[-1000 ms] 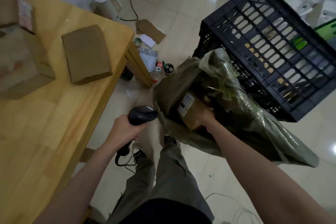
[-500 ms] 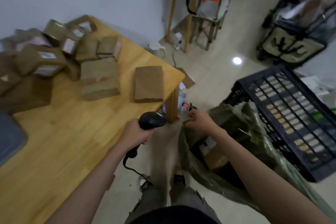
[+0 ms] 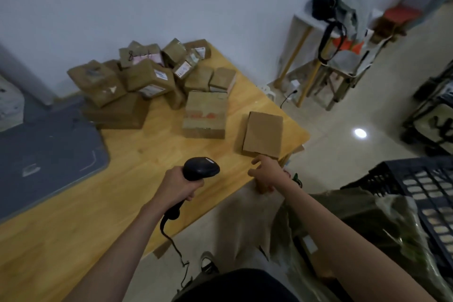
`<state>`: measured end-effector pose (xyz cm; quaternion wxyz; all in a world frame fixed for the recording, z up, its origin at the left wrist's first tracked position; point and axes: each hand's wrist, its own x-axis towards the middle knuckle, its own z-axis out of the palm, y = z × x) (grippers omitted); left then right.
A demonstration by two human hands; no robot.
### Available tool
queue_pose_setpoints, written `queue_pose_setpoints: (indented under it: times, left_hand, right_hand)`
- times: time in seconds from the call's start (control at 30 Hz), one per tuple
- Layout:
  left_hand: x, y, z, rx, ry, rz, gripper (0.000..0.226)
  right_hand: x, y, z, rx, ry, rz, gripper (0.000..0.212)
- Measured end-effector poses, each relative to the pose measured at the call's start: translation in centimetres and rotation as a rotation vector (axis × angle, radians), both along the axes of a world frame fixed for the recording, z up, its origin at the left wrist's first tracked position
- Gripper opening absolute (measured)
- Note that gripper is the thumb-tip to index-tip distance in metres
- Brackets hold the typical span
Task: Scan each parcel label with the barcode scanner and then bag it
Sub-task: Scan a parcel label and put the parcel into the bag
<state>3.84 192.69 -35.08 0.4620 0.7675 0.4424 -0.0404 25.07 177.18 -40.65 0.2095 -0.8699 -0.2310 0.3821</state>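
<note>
We see a wooden table (image 3: pixel 122 203) with lots of brown boxes on it. Our left hand (image 3: pixel 177 185) is over the table, with its fingers wrapped tight around the handle of the black scanner (image 3: pixel 201 169). A black cord (image 3: pixel 171 235) hangs down from the scanner, past the edge of the table. Our right hand (image 3: pixel 267 176) is stretched out at the table's edge, with its fingers loose and spread and nothing in it. One fingertip is right at the near edge of a flat brown box (image 3: pixel 263 133), but we cannot tell if it touches. That box lies by the table's right corner. A bigger box with red marks (image 3: pixel 204 114) sits on the table just left of it. At the back of the table, by the wall, is a pile of parcels (image 3: pixel 147 76) with labels. A grey mat (image 3: pixel 44 154) lies on the table's left side. On the floor to the right of the table is a green bag (image 3: pixel 367 218), and beside it a black crate (image 3: pixel 426 193).
</note>
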Motion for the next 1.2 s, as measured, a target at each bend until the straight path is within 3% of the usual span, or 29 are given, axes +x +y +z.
queue_pose_setpoints:
  times: [0.43, 0.67, 0.9, 0.97, 1.07, 1.13, 1.2]
  left_hand:
    - [6.9, 2.9, -2.5, -0.09, -0.007, 0.075, 0.013]
    - [11.6, 4.5, -4.8, -0.137, 0.064, 0.114, 0.012]
    - [10.8, 5.5, -6.4, -0.188, 0.134, 0.264, 0.011]
    - [9.5, 5.7, -6.5, -0.195, 0.143, 0.322, 0.012]
    - [7.0, 6.1, -6.9, -0.204, 0.153, 0.436, 0.013]
    - [5.4, 6.4, -7.3, -0.232, 0.162, 0.513, 0.013]
    - [4.5, 6.6, -7.9, -0.283, 0.138, 0.576, 0.014]
  right_hand:
    - [10.0, 2.6, -6.1, -0.083, -0.138, -0.105, 0.064]
    - [13.4, 3.4, -10.1, -0.193, -0.183, 0.206, 0.073]
    - [4.6, 6.2, -9.3, -0.173, -0.05, 0.409, 0.082]
    - [2.5, 7.4, -9.1, -0.135, 0.007, 0.51, 0.078]
    - [1.8, 9.7, -8.7, -0.078, 0.043, 0.599, 0.048]
    - [3.2, 11.3, -8.5, -0.023, -0.086, 0.48, 0.039]
    - [5.9, 12.3, -8.6, 0.016, -0.278, 0.311, 0.048]
